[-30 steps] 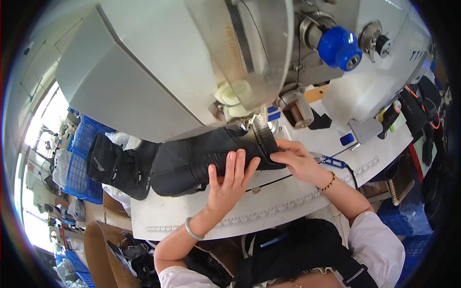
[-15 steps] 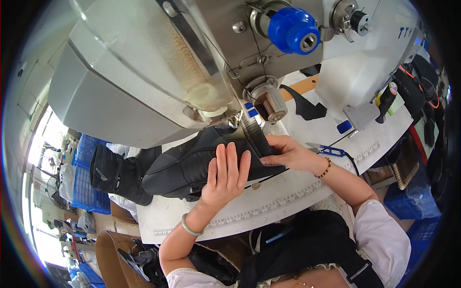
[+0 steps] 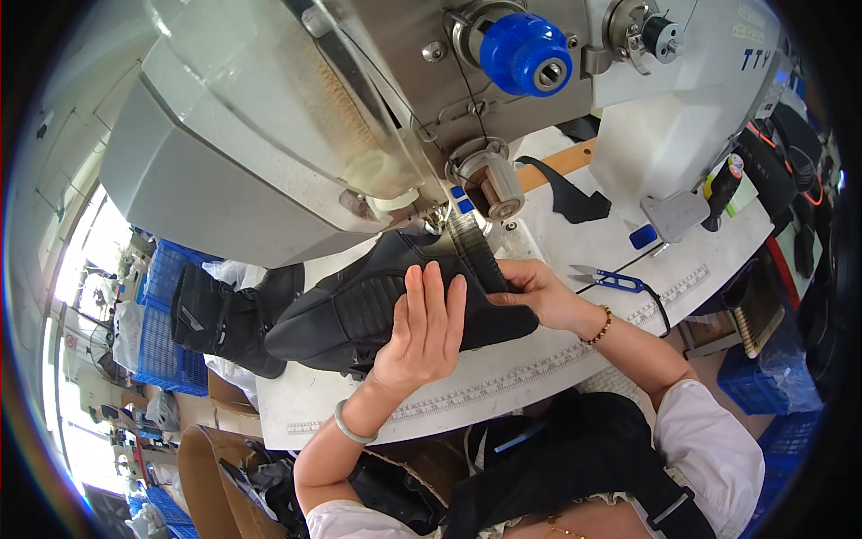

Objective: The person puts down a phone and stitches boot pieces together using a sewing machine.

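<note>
A black boot (image 3: 364, 310) lies on its side beneath the head of a large grey sewing machine (image 3: 206, 180), its toe pointing left. The needle area (image 3: 437, 218) meets the boot near a ribbed band, partly hidden by a bobbin-like spool (image 3: 496, 193). My left hand (image 3: 420, 328) rests flat on the boot's side, fingers stretched out and close together. At the boot's opening, my right hand (image 3: 539, 295) grips the edge beside the ribbed band, thumb on the near side; some fingertips are hidden.
Blue-handled thread snips (image 3: 620, 281) and a black cut piece (image 3: 575, 199) lie on the white table (image 3: 584, 247). A printed ruler strip (image 3: 503, 391) follows its front edge. Another black boot (image 3: 215, 310), blue crates (image 3: 166, 346) and a cardboard box (image 3: 202, 476) stand left.
The boot has rolled slightly, so more of its sole-side seam and its right-hand end show. Both hands keep their hold places. The machine appears shifted a little up and left.
</note>
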Demonstrator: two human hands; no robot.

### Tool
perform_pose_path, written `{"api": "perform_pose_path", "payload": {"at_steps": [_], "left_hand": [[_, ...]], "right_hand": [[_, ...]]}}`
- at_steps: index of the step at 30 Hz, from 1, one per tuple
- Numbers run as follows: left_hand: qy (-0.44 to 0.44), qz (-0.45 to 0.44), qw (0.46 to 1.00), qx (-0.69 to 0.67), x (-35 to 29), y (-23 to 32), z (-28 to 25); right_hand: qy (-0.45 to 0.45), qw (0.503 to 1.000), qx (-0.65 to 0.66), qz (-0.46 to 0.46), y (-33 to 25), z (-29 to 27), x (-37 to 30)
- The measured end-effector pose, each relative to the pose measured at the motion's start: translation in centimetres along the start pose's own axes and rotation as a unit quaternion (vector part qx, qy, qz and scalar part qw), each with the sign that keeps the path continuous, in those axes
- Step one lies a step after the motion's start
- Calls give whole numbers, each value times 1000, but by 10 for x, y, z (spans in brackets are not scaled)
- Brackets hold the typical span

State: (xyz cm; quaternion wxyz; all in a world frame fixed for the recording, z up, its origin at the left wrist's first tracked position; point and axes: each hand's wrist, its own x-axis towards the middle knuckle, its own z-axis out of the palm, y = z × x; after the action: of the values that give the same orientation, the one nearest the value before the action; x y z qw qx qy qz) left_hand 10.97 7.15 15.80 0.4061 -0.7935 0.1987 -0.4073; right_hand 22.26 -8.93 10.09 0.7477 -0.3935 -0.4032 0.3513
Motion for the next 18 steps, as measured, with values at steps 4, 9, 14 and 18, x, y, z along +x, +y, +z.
{"api": "perform_pose_path", "payload": {"at_steps": [4, 9, 14, 18], "left_hand": [[4, 1, 1000, 2, 2, 0, -2], [-2, -5, 1000, 0, 2, -2, -3], [-8, 29, 999, 22, 2, -5, -1], [-1, 17, 1000, 5, 10, -7, -8]], "right_hand": [[-1, 1000, -8, -14, -3, 2, -1], [18, 999, -11, 31, -9, 5, -1], [43, 994, 90, 41, -15, 14, -7], [45, 998, 24, 40, -18, 13, -9]]}}
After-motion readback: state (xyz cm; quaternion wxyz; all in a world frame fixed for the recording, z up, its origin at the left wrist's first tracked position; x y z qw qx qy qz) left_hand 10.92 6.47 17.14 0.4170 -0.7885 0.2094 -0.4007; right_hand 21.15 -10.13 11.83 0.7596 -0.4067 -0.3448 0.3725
